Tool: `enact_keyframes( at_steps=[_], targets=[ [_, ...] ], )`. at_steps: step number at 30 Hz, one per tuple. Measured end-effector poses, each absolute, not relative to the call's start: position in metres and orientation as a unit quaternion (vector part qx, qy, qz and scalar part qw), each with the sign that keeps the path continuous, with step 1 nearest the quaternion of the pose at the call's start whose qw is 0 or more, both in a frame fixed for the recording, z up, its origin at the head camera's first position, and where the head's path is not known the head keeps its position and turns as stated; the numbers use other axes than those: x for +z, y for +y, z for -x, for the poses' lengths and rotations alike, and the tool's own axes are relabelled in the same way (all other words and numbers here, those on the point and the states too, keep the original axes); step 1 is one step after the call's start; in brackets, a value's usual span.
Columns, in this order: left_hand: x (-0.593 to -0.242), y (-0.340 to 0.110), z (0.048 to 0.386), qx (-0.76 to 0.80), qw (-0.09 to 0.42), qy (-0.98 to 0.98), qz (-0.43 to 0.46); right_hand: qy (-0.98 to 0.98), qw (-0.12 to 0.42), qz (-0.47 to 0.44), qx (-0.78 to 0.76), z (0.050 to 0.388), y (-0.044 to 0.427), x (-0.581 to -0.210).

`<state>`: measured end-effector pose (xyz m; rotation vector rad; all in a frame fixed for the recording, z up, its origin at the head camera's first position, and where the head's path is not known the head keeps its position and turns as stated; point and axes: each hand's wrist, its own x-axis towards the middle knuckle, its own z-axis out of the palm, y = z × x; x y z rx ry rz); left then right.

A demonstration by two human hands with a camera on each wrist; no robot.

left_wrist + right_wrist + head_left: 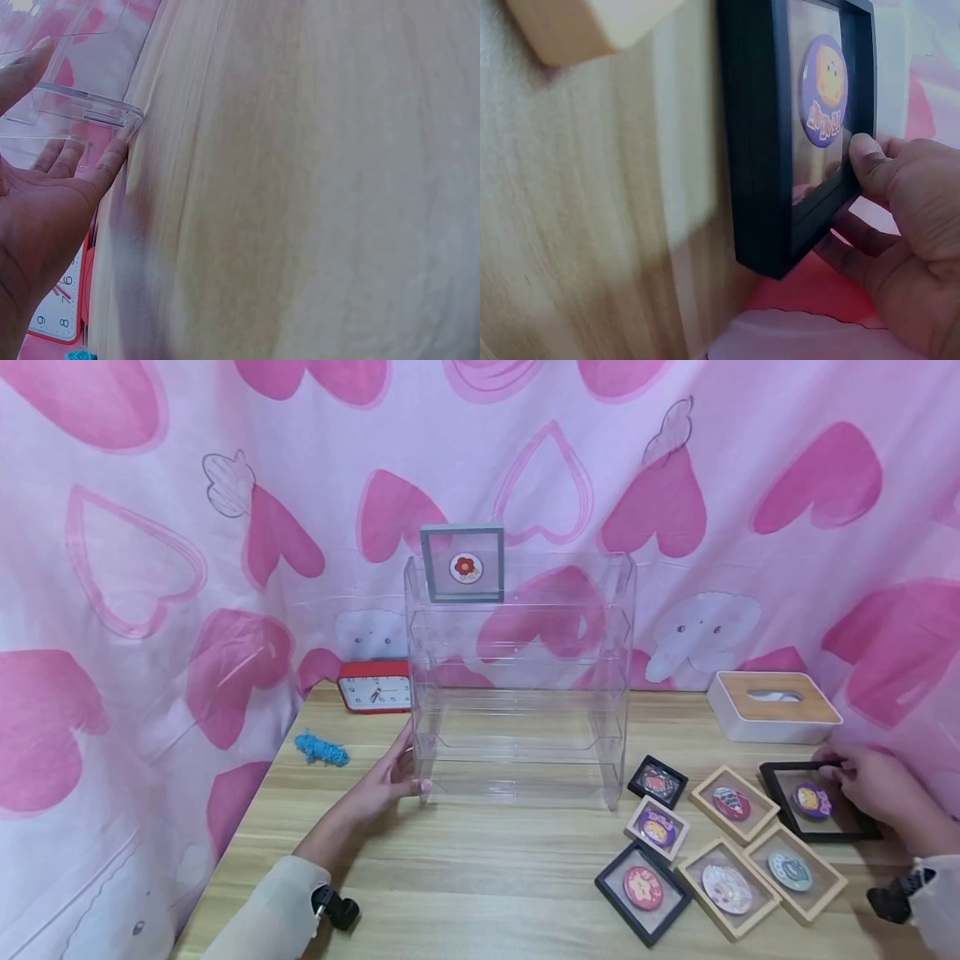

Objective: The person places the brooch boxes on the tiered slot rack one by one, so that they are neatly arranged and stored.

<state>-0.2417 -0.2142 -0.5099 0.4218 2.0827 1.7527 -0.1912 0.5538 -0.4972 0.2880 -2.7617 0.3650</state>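
A clear tiered acrylic rack [517,789] stands mid-table, with a grey frame [465,527] holding a red flower badge upright on its top tier. My left hand [384,781] touches the rack's lower left side, thumb at the front; in the left wrist view the hand [45,202] has its fingers extended along the clear plastic [90,101]. At the right, my right hand [877,781] pinches the edge of a large black frame [832,837] with a purple badge. The right wrist view shows thumb and fingers of the hand [907,225] on the black frame's edge [757,150].
Left of the rack are a red clock [375,687] and a blue twisted item [322,749]. A tissue box [772,708] sits at the back right. Several wooden frames [731,852] and dark frames [643,893] with badges lie right of the rack. A pink heart-patterned curtain [480,443] hangs behind.
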Motion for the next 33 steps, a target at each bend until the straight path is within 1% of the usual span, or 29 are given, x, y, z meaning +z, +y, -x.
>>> enact_keyframes(
  at_steps=[1,3,8,10,12,18,23,29,33],
  targets=[
    [-0.511,-0.214,0.242,0.627,0.193,0.740,-0.148,-0.970,0.177,-0.102,0.133,0.191,0.554,-0.496],
    [-0.512,-0.214,0.242,0.628,0.193,0.739,-0.147,-0.969,0.171,-0.092,0.156,0.189,0.552,-0.490],
    [-0.512,-0.215,0.241,0.627,0.196,0.742,-0.134,-0.963,0.192,-0.111,0.154,0.187,0.547,-0.473],
    [-0.513,-0.215,0.240,0.624,0.194,0.744,-0.138,-0.957,0.226,-0.130,0.127,0.186,0.545,-0.468],
    [-0.514,-0.216,0.240,0.621,0.190,0.747,-0.142,-0.953,0.242,-0.134,0.121,0.185,0.542,-0.462],
    [-0.515,-0.215,0.239,0.616,0.182,0.752,-0.150,-0.954,0.243,-0.118,0.132,0.186,0.533,-0.438],
    [-0.515,-0.215,0.238,0.618,0.184,0.751,-0.143,-0.953,0.242,-0.103,0.149,0.186,0.521,-0.421],
    [-0.513,-0.214,0.239,0.618,0.196,0.751,-0.125,-0.937,0.280,-0.111,0.176,0.189,0.504,-0.404],
    [-0.511,-0.214,0.241,0.617,0.196,0.752,-0.127,-0.928,0.295,-0.101,0.204,0.193,0.487,-0.390]
  ],
)
